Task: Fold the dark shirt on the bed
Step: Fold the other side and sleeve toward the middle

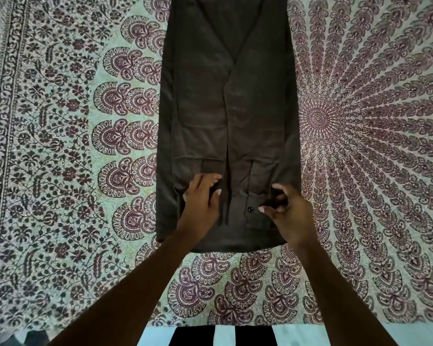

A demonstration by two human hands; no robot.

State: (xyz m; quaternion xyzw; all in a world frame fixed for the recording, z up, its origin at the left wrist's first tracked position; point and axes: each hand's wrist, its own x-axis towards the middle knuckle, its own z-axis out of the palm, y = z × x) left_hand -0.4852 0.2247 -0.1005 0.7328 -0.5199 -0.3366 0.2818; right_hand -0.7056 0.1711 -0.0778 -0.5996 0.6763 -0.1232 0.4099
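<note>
The dark shirt (225, 101) lies flat on the bed as a long narrow strip, both sides folded inward and meeting along a centre seam. Its near end has sleeve cuffs and a small dark button (249, 209). My left hand (202, 196) rests on the left cuff area, fingers bent and pressing into the cloth. On the right cuff area my right hand (285, 208) has thumb and fingers curled, pinching a bit of fabric. The shirt's far end runs out of the top of the view.
A patterned mandala bedspread (360, 121) in pale green and maroon covers the bed on all sides of the shirt. The bed's near edge (210, 325) runs along the bottom, with a black-and-white striped floor below it.
</note>
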